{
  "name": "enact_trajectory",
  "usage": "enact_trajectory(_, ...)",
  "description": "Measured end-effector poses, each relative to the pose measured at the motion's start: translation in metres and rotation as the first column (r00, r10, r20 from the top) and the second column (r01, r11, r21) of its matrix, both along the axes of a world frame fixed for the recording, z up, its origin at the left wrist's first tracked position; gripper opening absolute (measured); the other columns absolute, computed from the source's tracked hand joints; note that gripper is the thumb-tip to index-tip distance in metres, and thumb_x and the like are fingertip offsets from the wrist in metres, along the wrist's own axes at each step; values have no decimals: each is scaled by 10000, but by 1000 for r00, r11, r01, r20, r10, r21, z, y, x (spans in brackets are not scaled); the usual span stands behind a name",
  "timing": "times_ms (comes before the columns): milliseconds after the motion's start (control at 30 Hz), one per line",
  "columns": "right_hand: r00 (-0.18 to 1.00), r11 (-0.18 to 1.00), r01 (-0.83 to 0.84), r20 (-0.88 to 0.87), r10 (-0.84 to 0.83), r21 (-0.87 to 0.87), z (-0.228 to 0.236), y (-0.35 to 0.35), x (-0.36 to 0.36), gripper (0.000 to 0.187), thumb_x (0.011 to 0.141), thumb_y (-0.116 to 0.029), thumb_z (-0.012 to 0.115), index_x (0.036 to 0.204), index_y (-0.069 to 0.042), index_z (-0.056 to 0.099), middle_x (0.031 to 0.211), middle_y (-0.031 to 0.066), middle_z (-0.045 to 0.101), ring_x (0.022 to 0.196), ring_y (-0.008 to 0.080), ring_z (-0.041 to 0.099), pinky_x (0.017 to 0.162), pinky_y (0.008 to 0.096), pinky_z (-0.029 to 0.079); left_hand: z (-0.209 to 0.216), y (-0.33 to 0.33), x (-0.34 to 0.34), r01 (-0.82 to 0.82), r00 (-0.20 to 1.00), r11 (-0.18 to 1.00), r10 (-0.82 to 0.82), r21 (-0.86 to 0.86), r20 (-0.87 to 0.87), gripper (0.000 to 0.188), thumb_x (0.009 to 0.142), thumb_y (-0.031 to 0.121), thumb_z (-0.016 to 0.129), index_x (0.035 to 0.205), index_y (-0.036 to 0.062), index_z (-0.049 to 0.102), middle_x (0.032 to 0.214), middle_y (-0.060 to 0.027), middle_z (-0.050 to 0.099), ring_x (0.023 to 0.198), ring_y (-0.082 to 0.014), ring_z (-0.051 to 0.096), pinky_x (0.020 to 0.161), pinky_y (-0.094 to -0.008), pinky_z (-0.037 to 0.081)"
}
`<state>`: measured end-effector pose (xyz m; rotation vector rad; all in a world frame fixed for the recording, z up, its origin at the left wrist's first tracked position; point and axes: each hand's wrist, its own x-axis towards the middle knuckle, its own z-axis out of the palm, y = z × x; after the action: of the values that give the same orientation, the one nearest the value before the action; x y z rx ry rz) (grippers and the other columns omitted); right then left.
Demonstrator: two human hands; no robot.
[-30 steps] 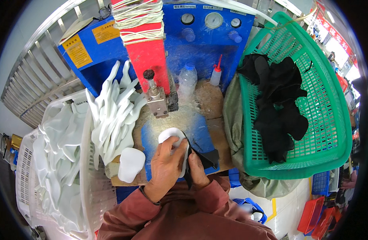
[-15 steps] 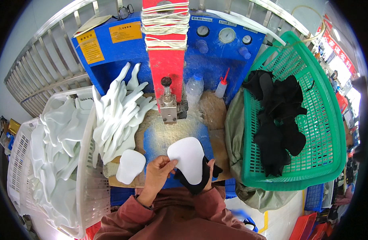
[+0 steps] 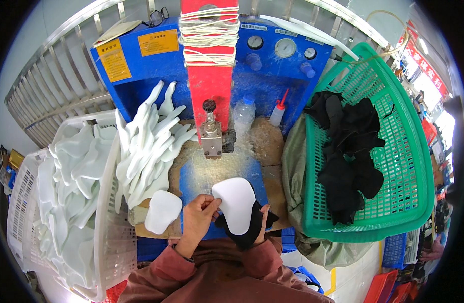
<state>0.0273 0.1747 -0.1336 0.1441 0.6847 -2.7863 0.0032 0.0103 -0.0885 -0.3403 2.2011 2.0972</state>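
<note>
A smooth white sole-shaped pad (image 3: 235,202) lies over a black fabric piece (image 3: 254,228), held in front of me above the blue work plate (image 3: 194,174). My left hand (image 3: 195,218) pinches the pad's left edge between thumb and fingers. At the lower right my right hand (image 3: 263,226) is closed on the black fabric piece, its thumb showing along the edge and its other fingers mostly hidden. Another white pad (image 3: 163,211) lies flat to the left of my left hand. Beyond it is a heap of long, curved white pieces (image 3: 150,156).
The machine's red arm (image 3: 210,83), wound with cord, hangs over the plate with a metal head (image 3: 211,142). A white basket (image 3: 111,222) of white pieces stands left; a green basket (image 3: 401,202) with black fabric pieces stands right. A clear bottle (image 3: 243,112) and red-tipped squeeze bottle (image 3: 277,113) stand behind.
The pad and black fabric piece have turned slightly more upright and dropped a little toward me. Both hands keep their hold; the whole view has shifted slightly.
</note>
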Motion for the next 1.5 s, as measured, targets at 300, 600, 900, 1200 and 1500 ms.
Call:
enact_trajectory(300, 999, 1000, 13, 43, -14, 8, 14, -2, 0, 838, 1026, -727, 240, 1493, -68, 459, 1346, 131, 621, 1113, 248, 657, 898, 378, 568, -20, -7, -4, -42, 998, 919, 18, 393, 65, 119, 925, 51, 754, 1014, -19, 716, 940, -61, 738, 789, -120, 687, 679, -252, 574)
enact_trajectory(600, 984, 990, -51, 163, 73, -135, -3, -6, 1, 895, 995, -775, 238, 1520, -80, 443, 1338, 122, 640, 1111, 275, 667, 925, 392, 556, -33, -14, -5, -17, 999, 933, 30, 360, -31, 127, 922, 13, 738, 1041, -27, 720, 906, -65, 745, 757, -120, 681, 721, -264, 577)
enact_trajectory(900, 997, 976, -36, 71, 22, 213, 3, -18, 4, 713, 1092, -590, 291, 1521, -40, 437, 1391, 80, 582, 1204, 194, 591, 989, 327, 499, 42, -1, 0, -252, 778, 757, -213, -604, -591, 460, 927, -16, 629, 1385, 26, 609, 1345, -161, 642, 1255, -340, 604, 1073, -430, 464)
enact_trajectory(1200, 982, 987, 129, 124, -140, 91, 26, -20, 19, 535, 1117, -422, 412, 1491, -43, 464, 1418, 43, 521, 1281, 159, 483, 1118, 304, 369, 8, 67, 38, -102, 743, 770, -362, -630, -563, 567, 1058, 245, 473, 1543, -32, 376, 1640, -285, 242, 1525, -486, 204, 1229, -572, 165)
enact_trajectory(1500, 886, 805, 409, 24, -463, 430, -5, 15, 67, 524, 1082, -476, 486, 1344, -33, 584, 1221, 37, 607, 1098, 138, 540, 985, 293, 420, -13, 83, 123, 485, 592, 560, -775, -671, -219, 1020, 988, 590, 573, 1585, -106, 126, 1653, -340, 105, 1536, -513, 114, 1244, -533, 141)
